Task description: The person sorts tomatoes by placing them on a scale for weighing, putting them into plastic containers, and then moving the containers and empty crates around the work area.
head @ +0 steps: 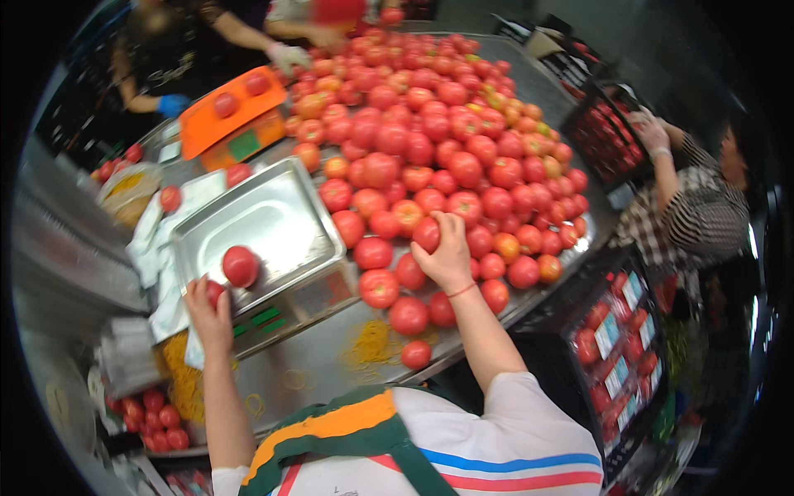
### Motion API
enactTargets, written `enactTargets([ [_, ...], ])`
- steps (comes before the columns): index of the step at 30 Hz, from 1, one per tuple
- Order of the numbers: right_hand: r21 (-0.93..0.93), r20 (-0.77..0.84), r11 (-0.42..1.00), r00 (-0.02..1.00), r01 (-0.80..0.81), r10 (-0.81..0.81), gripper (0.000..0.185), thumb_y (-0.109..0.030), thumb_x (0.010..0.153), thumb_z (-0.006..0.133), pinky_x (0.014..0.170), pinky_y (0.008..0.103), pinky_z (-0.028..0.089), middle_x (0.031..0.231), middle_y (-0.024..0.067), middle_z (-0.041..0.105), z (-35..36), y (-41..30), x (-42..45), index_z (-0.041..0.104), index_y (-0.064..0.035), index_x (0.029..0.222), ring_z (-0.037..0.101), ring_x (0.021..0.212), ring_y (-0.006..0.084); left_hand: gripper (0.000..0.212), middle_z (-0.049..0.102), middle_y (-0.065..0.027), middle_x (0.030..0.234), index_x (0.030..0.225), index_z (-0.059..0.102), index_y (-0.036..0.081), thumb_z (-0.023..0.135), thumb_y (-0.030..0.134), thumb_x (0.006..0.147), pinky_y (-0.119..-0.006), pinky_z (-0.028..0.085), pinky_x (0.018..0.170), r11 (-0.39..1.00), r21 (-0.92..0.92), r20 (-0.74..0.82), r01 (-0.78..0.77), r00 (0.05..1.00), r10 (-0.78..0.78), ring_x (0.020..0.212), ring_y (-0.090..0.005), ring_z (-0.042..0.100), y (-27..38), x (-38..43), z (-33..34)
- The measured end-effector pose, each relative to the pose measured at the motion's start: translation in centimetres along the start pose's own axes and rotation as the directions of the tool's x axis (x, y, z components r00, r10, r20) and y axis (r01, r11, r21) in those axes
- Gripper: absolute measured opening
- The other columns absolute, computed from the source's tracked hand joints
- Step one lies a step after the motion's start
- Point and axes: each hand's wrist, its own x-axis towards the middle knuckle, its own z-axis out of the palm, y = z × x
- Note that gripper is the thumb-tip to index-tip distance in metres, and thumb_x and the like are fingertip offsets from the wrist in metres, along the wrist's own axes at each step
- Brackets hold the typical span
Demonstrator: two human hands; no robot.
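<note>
My left hand (209, 316) is at the near left corner of a shallow steel pan (288, 211), its fingers around a red tomato (214, 294). Beside it in the pan lies another tomato (240, 266). The pan rests on a weighing scale (310, 304) whose green display faces me. My right hand (448, 257) reaches to the near side of a large heap of tomatoes (392, 139), with fingers and thumb around one red tomato (427, 234).
Loose yellow rubber bands (371, 342) lie on the steel table (322, 363). An orange scale (214, 127) stands far left, with a co-worker's gloved hands (289, 58) near it. At right are a black crate of packed tomatoes (614, 359) and a person holding another crate (605, 139).
</note>
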Motion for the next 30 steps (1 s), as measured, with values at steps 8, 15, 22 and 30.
enactTargets([
  [8,0.213,0.172,0.867,0.856,0.451,-0.487,0.056,-0.013,0.067,0.071,0.092,0.0399,0.040,0.119,0.0185,0.045,8.8,-10.6,2.2,0.049,-0.0073,0.118,0.046,0.109,0.0356,0.050,0.041,-0.0208,0.126,0.125,0.045,0.005,0.061,0.018,0.080,-0.040,0.032,0.099,0.983,-0.169,0.083,0.072,0.995,-0.059,0.118,-0.0364,0.039,1.4,1.1,-1.7],
  [15,-0.037,0.020,0.924,0.925,0.380,-0.380,0.041,-0.012,0.073,0.063,0.093,0.0444,0.038,0.112,0.0211,0.051,3.9,-6.7,0.7,0.052,0.0009,0.111,0.048,0.107,0.0367,0.064,0.052,-0.0213,0.116,0.131,0.037,0.000,0.063,0.027,0.079,-0.045,0.036,0.093,0.607,0.701,-0.328,0.375,0.925,-0.192,0.105,-0.0367,0.050,-10.4,-0.5,-15.7],
  [22,-0.307,0.160,0.917,0.964,0.253,-0.213,0.028,-0.017,0.075,0.061,0.092,0.0436,0.038,0.112,0.0198,0.051,4.2,1.5,-3.2,0.060,-0.0018,0.099,0.050,0.104,0.0345,0.038,0.065,-0.0141,0.096,0.104,0.061,-0.007,0.055,0.026,0.086,-0.031,0.043,0.081,0.723,-0.098,0.060,0.684,0.729,-0.682,0.088,-0.0244,0.060,-19.6,-2.5,-17.9],
  [30,-0.207,0.070,0.941,0.963,0.268,-0.259,0.012,-0.012,0.074,0.059,0.089,0.0416,0.039,0.087,0.0114,0.060,5.0,1.8,-2.9,0.062,-0.0034,0.082,0.053,0.097,0.0320,0.031,0.062,-0.0083,0.089,0.099,0.061,-0.004,0.048,0.023,0.092,-0.029,0.043,0.076,0.741,-0.443,-0.359,0.505,0.657,-0.662,0.080,-0.0162,0.056,-21.8,-4.0,-18.4],
])
